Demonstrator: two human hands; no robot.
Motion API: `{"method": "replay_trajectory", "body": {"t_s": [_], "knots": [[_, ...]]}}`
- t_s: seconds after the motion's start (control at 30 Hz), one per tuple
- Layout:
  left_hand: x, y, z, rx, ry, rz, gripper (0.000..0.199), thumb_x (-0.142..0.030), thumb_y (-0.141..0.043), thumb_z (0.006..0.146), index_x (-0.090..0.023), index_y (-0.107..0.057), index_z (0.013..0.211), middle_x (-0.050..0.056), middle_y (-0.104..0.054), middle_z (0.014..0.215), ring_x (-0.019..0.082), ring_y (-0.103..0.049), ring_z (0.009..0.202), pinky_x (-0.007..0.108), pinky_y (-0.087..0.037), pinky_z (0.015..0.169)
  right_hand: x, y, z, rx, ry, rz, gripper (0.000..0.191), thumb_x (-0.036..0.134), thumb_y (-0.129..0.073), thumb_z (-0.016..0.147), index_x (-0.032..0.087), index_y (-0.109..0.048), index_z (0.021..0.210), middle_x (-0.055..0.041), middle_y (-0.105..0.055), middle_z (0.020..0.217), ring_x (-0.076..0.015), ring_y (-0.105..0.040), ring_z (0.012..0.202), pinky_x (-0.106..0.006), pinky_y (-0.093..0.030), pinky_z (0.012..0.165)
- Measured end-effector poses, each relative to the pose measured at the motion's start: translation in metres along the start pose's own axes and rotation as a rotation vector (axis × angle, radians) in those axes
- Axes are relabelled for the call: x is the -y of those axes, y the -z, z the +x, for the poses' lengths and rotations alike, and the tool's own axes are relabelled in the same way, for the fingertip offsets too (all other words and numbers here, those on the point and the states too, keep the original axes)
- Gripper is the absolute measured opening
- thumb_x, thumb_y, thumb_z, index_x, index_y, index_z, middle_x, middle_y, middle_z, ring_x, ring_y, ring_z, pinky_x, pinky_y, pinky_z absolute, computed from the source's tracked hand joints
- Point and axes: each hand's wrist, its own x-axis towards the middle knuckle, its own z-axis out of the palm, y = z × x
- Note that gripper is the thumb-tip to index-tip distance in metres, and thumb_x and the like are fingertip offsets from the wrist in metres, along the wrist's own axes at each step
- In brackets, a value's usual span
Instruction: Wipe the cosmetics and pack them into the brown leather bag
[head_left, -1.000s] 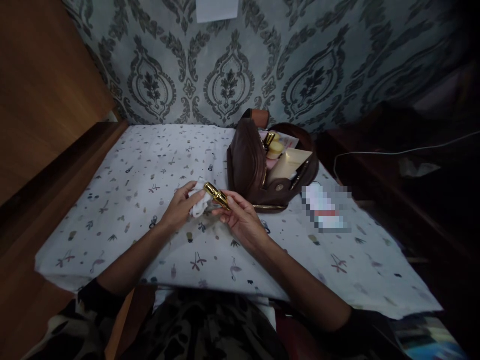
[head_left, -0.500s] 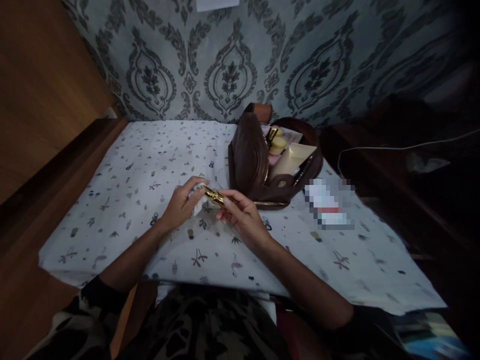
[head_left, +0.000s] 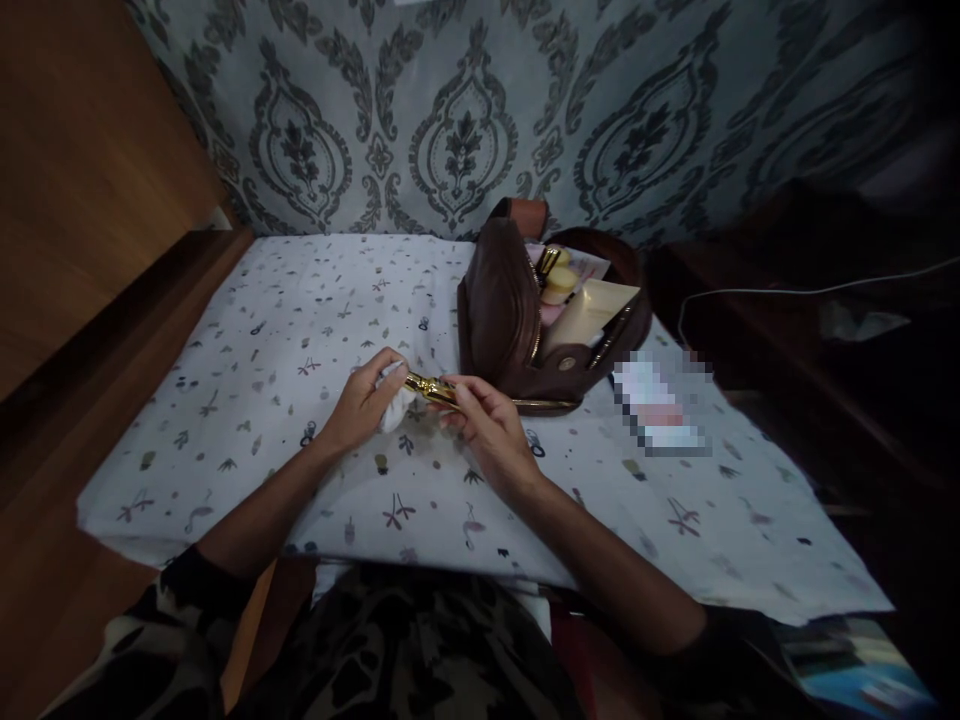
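Near the middle of the head view, my left hand (head_left: pixel 365 402) is closed on a crumpled white cloth (head_left: pixel 394 405), with one end of a shiny gold tube (head_left: pixel 431 388) against it. My right hand (head_left: pixel 491 425) pinches the other end of the gold tube between thumb and fingers. The tube lies roughly level between both hands, above the patterned cloth cover. Just beyond my right hand stands an open brown leather bag (head_left: pixel 499 310), holding a cream-coloured tube (head_left: pixel 596 310), yellow-lidded round items (head_left: pixel 559 283) and a gold-banded item.
A white cover with small printed motifs (head_left: pixel 285 300) lies over the table. A blurred-out flat object (head_left: pixel 660 405) lies right of the bag. A white cable (head_left: pixel 795 294) crosses a dark area at right. Brown wooden furniture (head_left: pixel 90 180) stands at left; patterned wallpaper rises behind.
My right hand has shifted slightly right along the gold tube, and more of the tube shows between the hands. The view has tilted slightly.
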Motion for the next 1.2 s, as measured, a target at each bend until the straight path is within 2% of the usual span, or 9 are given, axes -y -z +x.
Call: {"method": "replay_trajectory", "body": {"t_s": [0.1,0.23,0.43,0.67,0.73,0.83,1.0,1.1,1.2], "knots": [[0.001,0.000,0.000,0.007,-0.012,-0.005,0.038,-0.057,-0.053,0.095,-0.021,-0.056,0.085,-0.004,-0.044,0.060,0.011,-0.036,0.052,0.025,-0.026,0.051,0.000,0.001,0.002,0.007,-0.059,0.051,0.042,0.059,-0.077,0.077,0.021,-0.072,0.093,-0.0054,-0.073,0.094,-0.0157,-0.067,0.072,-0.029,-0.052,0.060],[0.003,-0.001,0.000,0.005,-0.043,0.015,0.038,-0.056,-0.053,0.096,-0.020,-0.056,0.086,-0.004,-0.045,0.063,0.011,-0.037,0.054,0.024,-0.029,0.052,0.002,0.003,0.002,0.034,-0.107,0.031,0.035,0.050,-0.082,0.075,0.022,-0.072,0.094,-0.0046,-0.073,0.095,-0.0147,-0.066,0.073,-0.028,-0.051,0.060],[0.007,-0.003,0.002,-0.004,0.001,-0.068,0.040,-0.059,-0.053,0.094,-0.020,-0.054,0.086,-0.006,-0.045,0.056,0.009,-0.037,0.047,0.023,-0.026,0.046,-0.003,0.007,0.001,-0.015,0.043,-0.087,0.036,0.040,-0.085,0.071,0.026,-0.071,0.101,-0.0024,-0.072,0.104,-0.0185,-0.066,0.095,-0.033,-0.055,0.078],[0.012,-0.005,0.003,-0.008,0.033,-0.098,0.042,-0.062,-0.053,0.093,-0.021,-0.052,0.085,-0.007,-0.043,0.055,0.009,-0.037,0.044,0.021,-0.027,0.043,-0.003,0.008,0.001,0.020,0.159,-0.207,0.037,0.035,-0.085,0.071,0.026,-0.069,0.103,-0.0020,-0.072,0.103,-0.0191,-0.068,0.101,-0.038,-0.053,0.097],[0.012,-0.004,0.003,-0.006,0.035,-0.088,0.042,-0.062,-0.053,0.093,-0.021,-0.052,0.086,-0.007,-0.042,0.055,0.009,-0.036,0.044,0.021,-0.027,0.043,-0.002,0.007,0.000,-0.004,0.167,-0.231,0.037,0.034,-0.085,0.071,0.025,-0.068,0.102,-0.0015,-0.071,0.101,-0.0185,-0.068,0.098,-0.036,-0.054,0.094],[0.011,-0.003,0.002,-0.004,0.014,-0.059,0.041,-0.061,-0.052,0.095,-0.021,-0.053,0.087,-0.006,-0.042,0.057,0.009,-0.035,0.046,0.022,-0.027,0.044,-0.001,0.007,-0.001,-0.028,0.162,-0.243,0.035,0.040,-0.081,0.075,0.024,-0.066,0.102,-0.0008,-0.068,0.092,-0.0173,-0.068,0.085,-0.032,-0.057,0.077],[0.010,-0.003,0.001,0.024,-0.009,-0.028,0.038,-0.057,-0.050,0.097,-0.021,-0.054,0.090,-0.006,-0.043,0.059,0.008,-0.036,0.047,0.022,-0.027,0.045,0.000,0.005,-0.001,-0.017,0.015,-0.161,0.036,0.056,-0.066,0.088,0.024,-0.063,0.104,-0.0018,-0.067,0.083,-0.0148,-0.063,0.061,-0.027,-0.045,0.050],[0.010,-0.003,0.002,0.008,-0.002,-0.039,0.038,-0.058,-0.051,0.096,-0.021,-0.054,0.090,-0.007,-0.042,0.057,0.008,-0.035,0.045,0.022,-0.026,0.043,0.001,0.004,0.001,0.015,-0.055,-0.073,0.041,0.060,-0.066,0.085,0.023,-0.062,0.102,-0.0014,-0.068,0.082,-0.0133,-0.062,0.057,-0.026,-0.042,0.048],[0.010,-0.003,0.003,-0.034,0.003,-0.059,0.040,-0.060,-0.053,0.095,-0.020,-0.054,0.088,-0.006,-0.045,0.056,0.008,-0.038,0.045,0.021,-0.028,0.043,0.002,0.002,0.001,0.044,-0.060,-0.022,0.049,0.052,-0.083,0.071,0.025,-0.061,0.105,0.0002,-0.071,0.089,-0.0128,-0.065,0.063,-0.024,-0.044,0.052]]}}
